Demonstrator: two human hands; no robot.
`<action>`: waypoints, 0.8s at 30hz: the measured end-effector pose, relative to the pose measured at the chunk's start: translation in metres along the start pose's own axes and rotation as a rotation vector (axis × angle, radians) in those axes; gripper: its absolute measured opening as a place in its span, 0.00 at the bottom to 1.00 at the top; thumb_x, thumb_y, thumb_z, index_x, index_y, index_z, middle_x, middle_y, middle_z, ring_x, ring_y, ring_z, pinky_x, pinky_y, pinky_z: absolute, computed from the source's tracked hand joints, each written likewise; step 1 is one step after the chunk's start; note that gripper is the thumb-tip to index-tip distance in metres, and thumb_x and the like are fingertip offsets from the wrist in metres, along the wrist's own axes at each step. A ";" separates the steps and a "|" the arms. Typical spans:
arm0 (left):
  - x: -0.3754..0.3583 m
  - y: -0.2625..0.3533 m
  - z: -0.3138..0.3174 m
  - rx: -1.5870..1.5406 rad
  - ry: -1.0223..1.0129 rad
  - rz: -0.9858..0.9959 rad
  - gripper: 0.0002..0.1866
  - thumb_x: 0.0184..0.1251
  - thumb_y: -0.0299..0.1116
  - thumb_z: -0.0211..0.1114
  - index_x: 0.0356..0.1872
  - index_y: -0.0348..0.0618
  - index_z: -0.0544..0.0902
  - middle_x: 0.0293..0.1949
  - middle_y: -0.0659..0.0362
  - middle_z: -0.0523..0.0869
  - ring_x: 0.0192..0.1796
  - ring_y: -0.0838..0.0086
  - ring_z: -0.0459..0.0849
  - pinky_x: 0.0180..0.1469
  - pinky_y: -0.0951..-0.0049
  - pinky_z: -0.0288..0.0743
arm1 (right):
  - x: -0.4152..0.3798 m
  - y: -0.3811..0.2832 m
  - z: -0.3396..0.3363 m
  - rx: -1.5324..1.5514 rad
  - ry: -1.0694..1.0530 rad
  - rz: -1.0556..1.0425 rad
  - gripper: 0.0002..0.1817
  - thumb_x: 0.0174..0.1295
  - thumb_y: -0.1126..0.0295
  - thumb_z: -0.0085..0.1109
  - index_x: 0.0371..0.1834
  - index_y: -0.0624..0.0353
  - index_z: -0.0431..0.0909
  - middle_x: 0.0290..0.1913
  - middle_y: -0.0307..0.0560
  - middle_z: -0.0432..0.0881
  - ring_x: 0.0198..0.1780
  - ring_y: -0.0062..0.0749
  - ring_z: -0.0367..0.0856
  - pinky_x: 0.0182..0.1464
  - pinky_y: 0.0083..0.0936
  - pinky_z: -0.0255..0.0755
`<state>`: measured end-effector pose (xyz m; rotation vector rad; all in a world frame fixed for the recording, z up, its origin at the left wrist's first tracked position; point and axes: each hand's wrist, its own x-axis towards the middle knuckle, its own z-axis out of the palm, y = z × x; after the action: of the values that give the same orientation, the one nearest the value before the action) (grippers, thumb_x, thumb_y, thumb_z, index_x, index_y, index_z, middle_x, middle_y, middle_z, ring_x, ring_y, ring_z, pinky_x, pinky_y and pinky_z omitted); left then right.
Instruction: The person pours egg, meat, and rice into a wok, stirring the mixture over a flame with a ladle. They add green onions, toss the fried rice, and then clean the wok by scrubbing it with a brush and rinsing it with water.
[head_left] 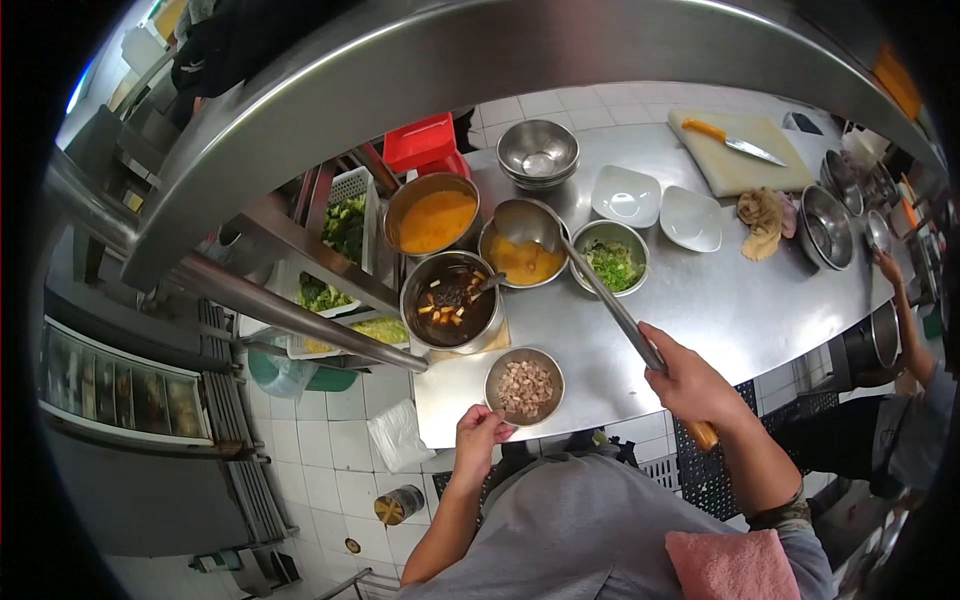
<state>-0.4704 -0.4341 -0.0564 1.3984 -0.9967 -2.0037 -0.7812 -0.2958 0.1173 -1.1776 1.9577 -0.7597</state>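
Steel ladle (612,304), bowl (556,394) — pinkish dice (524,388), perhaps meat

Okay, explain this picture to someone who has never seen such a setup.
No machine here: the grip is a person's own two bare hands. The one picture comes from a camera on their head, looking down. On the metal table are a pot of dark liquid, a bowl of chopped greens and, farther right, a knife on a cutting board. The left hand pinches the rim of a bowl of chopped pieces. The right hand holds a long ladle, its cup over a pot of yellow liquid.
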 end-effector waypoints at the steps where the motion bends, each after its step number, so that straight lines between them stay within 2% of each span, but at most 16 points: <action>1: 0.001 0.000 -0.001 -0.006 -0.006 0.000 0.06 0.69 0.28 0.66 0.35 0.43 0.77 0.30 0.59 0.85 0.31 0.75 0.87 0.35 0.76 0.84 | -0.001 -0.004 -0.003 0.022 -0.039 0.052 0.34 0.65 0.71 0.54 0.76 0.62 0.58 0.46 0.65 0.82 0.48 0.53 0.84 0.54 0.38 0.75; 4: 0.002 0.000 -0.004 -0.023 -0.029 -0.006 0.06 0.70 0.28 0.66 0.35 0.44 0.77 0.31 0.59 0.86 0.31 0.76 0.87 0.36 0.76 0.84 | -0.003 -0.005 -0.006 0.162 -0.094 0.104 0.35 0.65 0.71 0.54 0.76 0.61 0.58 0.38 0.54 0.81 0.38 0.39 0.82 0.45 0.33 0.76; 7: 0.002 0.003 -0.006 -0.025 -0.070 -0.012 0.06 0.70 0.28 0.65 0.34 0.46 0.76 0.32 0.60 0.86 0.31 0.76 0.86 0.36 0.77 0.84 | -0.002 -0.025 -0.019 0.307 -0.208 0.289 0.35 0.65 0.72 0.55 0.76 0.59 0.59 0.33 0.44 0.76 0.30 0.27 0.75 0.34 0.27 0.72; 10: 0.006 0.001 -0.009 0.005 -0.046 -0.027 0.06 0.70 0.28 0.65 0.34 0.46 0.76 0.32 0.60 0.86 0.32 0.76 0.87 0.36 0.77 0.84 | 0.002 -0.035 -0.032 0.452 -0.275 0.358 0.35 0.64 0.73 0.55 0.76 0.59 0.59 0.31 0.42 0.75 0.26 0.22 0.71 0.27 0.23 0.66; 14: 0.007 0.002 -0.014 0.015 -0.053 -0.027 0.06 0.71 0.28 0.65 0.34 0.47 0.77 0.33 0.60 0.86 0.32 0.75 0.88 0.36 0.76 0.84 | 0.007 -0.018 -0.032 0.892 -0.212 0.416 0.35 0.63 0.77 0.54 0.76 0.60 0.59 0.34 0.41 0.76 0.24 0.20 0.70 0.25 0.22 0.64; 15: 0.006 0.002 -0.015 0.015 -0.051 -0.027 0.06 0.71 0.28 0.65 0.34 0.47 0.77 0.33 0.60 0.86 0.32 0.75 0.88 0.37 0.76 0.84 | 0.007 -0.018 -0.032 1.006 -0.171 0.440 0.33 0.62 0.81 0.54 0.73 0.60 0.62 0.34 0.44 0.77 0.20 0.19 0.69 0.18 0.20 0.66; 19: 0.003 0.006 -0.013 0.013 -0.044 -0.040 0.05 0.71 0.27 0.65 0.34 0.47 0.77 0.33 0.60 0.87 0.32 0.76 0.87 0.37 0.76 0.84 | 0.001 -0.027 -0.039 1.088 -0.134 0.428 0.32 0.62 0.81 0.54 0.72 0.60 0.63 0.35 0.44 0.77 0.19 0.17 0.68 0.16 0.18 0.66; 22: 0.003 0.006 -0.014 0.011 -0.046 -0.041 0.05 0.70 0.27 0.65 0.34 0.47 0.77 0.33 0.60 0.87 0.32 0.76 0.87 0.37 0.76 0.84 | -0.004 -0.035 -0.050 1.014 -0.171 0.394 0.31 0.63 0.79 0.53 0.72 0.62 0.62 0.36 0.41 0.75 0.24 0.19 0.68 0.24 0.21 0.61; 24: 0.003 0.006 -0.013 -0.005 -0.048 -0.035 0.05 0.70 0.27 0.65 0.34 0.47 0.77 0.33 0.60 0.87 0.31 0.76 0.87 0.37 0.76 0.84 | -0.008 -0.046 -0.056 0.984 -0.144 0.387 0.31 0.63 0.79 0.53 0.72 0.63 0.62 0.36 0.41 0.75 0.23 0.19 0.68 0.24 0.20 0.60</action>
<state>-0.4590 -0.4435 -0.0559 1.3807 -0.9937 -2.0724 -0.8017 -0.3005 0.1872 -0.2402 1.3166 -1.1728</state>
